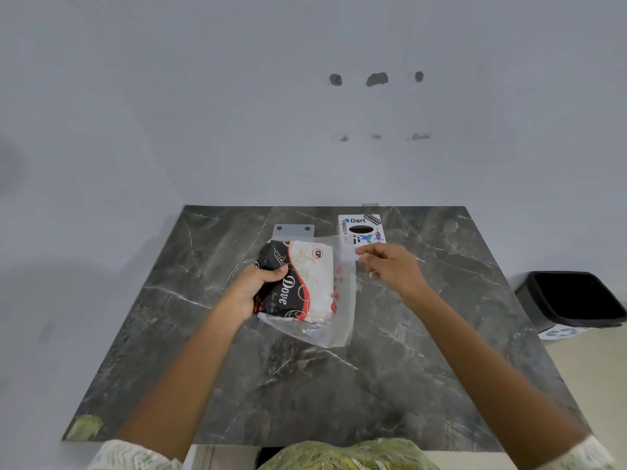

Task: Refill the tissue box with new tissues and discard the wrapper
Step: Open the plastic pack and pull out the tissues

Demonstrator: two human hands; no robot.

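I see the marble table (373, 385) and, right of it on the floor, the black bin (573, 300). Above mid-table my left hand (258, 290) clamps the tissue pack (302, 279). My right hand (390, 266) pinches its clear wrapper (344, 300). The tissue box (361, 228) stands at the back.

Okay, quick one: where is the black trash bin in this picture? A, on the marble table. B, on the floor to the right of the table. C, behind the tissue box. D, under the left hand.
B: the black bin stands on the floor beyond the right edge of the marble table.
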